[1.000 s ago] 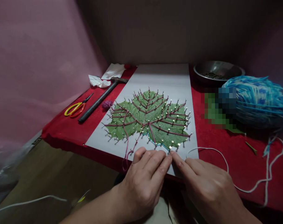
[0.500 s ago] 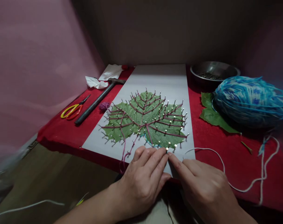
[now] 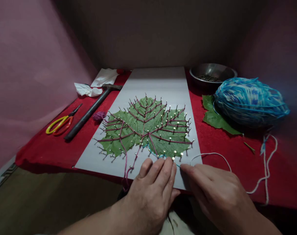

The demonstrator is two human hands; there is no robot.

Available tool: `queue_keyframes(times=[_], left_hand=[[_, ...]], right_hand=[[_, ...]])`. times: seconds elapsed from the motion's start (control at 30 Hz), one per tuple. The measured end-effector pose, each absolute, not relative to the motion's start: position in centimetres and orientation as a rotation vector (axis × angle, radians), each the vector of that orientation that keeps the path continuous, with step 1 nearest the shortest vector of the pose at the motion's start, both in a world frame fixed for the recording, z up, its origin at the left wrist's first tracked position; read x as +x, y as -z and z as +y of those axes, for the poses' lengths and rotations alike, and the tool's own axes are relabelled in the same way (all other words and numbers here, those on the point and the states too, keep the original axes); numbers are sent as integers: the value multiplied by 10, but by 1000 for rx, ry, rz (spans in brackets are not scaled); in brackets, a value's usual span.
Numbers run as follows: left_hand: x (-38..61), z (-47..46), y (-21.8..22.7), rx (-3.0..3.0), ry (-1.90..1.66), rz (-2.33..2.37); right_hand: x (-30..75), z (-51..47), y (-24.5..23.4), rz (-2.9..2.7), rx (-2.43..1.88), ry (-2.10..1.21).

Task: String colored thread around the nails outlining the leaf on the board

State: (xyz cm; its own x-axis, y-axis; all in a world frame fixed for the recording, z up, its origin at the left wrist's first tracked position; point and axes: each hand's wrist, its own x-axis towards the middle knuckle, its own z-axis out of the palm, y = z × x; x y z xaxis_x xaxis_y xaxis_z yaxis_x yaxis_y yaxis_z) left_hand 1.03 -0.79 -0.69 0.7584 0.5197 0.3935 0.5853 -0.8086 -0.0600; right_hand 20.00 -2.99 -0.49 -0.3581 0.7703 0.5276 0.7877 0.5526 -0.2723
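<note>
A green leaf (image 3: 148, 130) is pinned to a white board (image 3: 160, 81) by many nails, with purple thread strung between them along the veins. My left hand (image 3: 150, 192) rests at the board's near edge, fingers flat beside a nail at the leaf's lower rim. My right hand (image 3: 216, 192) pinches a blue-white yarn strand (image 3: 212, 154) next to that nail. The strand loops right across the red cloth toward a big blue yarn ball (image 3: 248, 101).
On the red cloth (image 3: 231, 143) lie a hammer (image 3: 89, 111), yellow-red scissors (image 3: 59, 123), a small purple thread wad (image 3: 98, 116) and crumpled tissue (image 3: 86, 89) at left. A metal bowl (image 3: 212, 73) of nails and a spare leaf (image 3: 212, 117) sit at right.
The view has shifted so everything sits further left. My right fingertips have moved slightly right of the nail, drawing the yarn with them; my left hand stays by the nail.
</note>
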Motion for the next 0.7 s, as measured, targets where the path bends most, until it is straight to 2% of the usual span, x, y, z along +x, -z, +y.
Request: queue_keyframes(times=[0.23,0.7], left_hand=[[9,-9,10,-2774,544,-887],[6,-7,19,-2781,604,-785]], right_hand=[[203,-19,-15,-2191,-1433,221],[184,15,-22,-2196,-1498,300]])
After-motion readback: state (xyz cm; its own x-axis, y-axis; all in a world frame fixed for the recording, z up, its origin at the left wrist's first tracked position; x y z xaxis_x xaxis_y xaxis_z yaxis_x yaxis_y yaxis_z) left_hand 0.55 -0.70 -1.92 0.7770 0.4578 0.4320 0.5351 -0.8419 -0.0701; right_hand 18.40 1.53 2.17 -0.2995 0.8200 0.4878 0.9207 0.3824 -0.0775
